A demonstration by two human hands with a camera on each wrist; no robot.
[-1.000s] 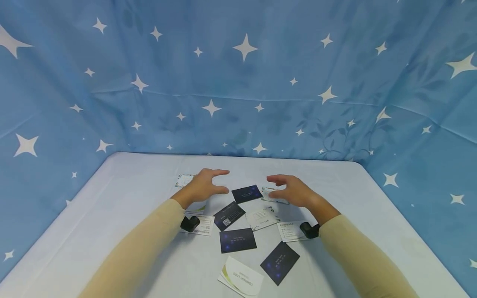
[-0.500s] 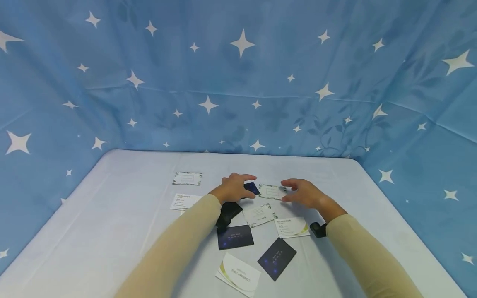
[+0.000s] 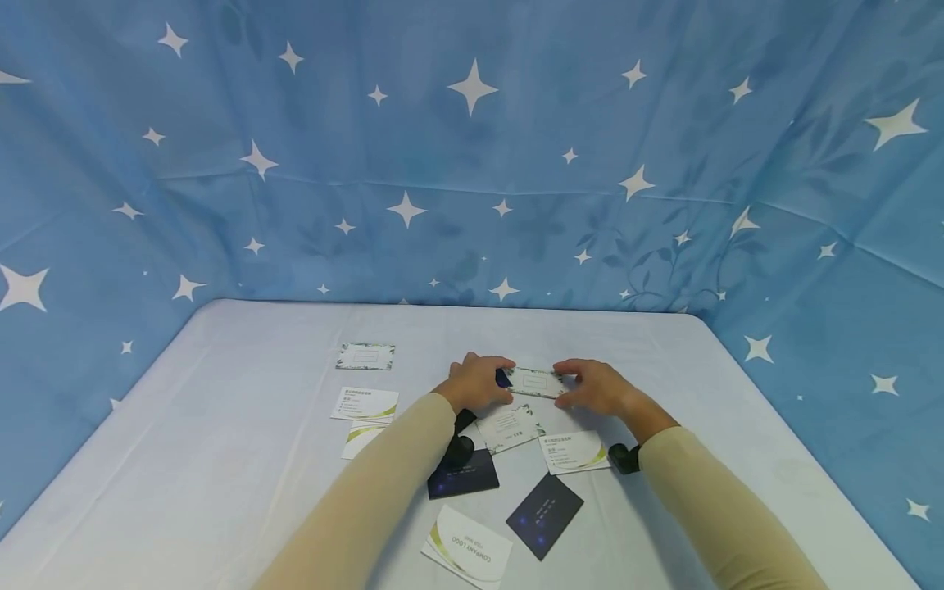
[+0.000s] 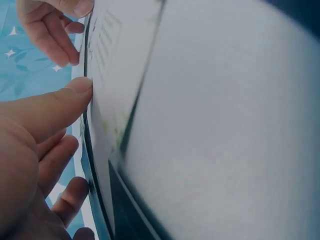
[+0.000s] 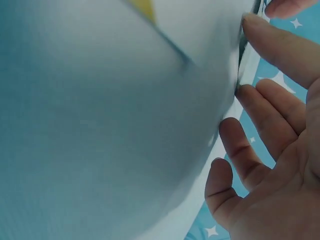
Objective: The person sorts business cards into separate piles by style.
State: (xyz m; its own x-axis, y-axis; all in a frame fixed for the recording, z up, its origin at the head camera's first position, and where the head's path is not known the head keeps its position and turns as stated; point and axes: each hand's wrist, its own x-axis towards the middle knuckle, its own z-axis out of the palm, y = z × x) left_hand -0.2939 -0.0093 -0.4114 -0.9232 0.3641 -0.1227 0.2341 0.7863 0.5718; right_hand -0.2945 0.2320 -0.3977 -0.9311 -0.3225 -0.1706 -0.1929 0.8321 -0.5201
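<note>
A white business card with a leafy border [image 3: 536, 382] lies flat between the two hands in the head view. At its left end is the left hand [image 3: 475, 383], thumb and index finger spread toward the near and far corners. Under that hand a dark blue card [image 3: 503, 378] is mostly hidden. The right hand [image 3: 601, 389] reaches the leafy card's right end, thumb and index fingertips close to its edges. In the wrist views the left thumb [image 4: 75, 95] and right thumb [image 5: 262, 37] touch down at an edge, other fingers loosely bent. No card appears lifted.
Nearer on the white table [image 3: 243, 459] lie another leafy card [image 3: 510, 428], dark cards [image 3: 544, 516] and white-and-green cards [image 3: 575, 452]. More white cards [image 3: 365, 403] lie at the left, one leafy card [image 3: 366, 356] farther back. A starry blue curtain [image 3: 472, 164] hangs behind.
The left hand has moved right, from near the left cards, over the dark card to the leafy card's left end. The right hand has shifted slightly right and down to its right end.
</note>
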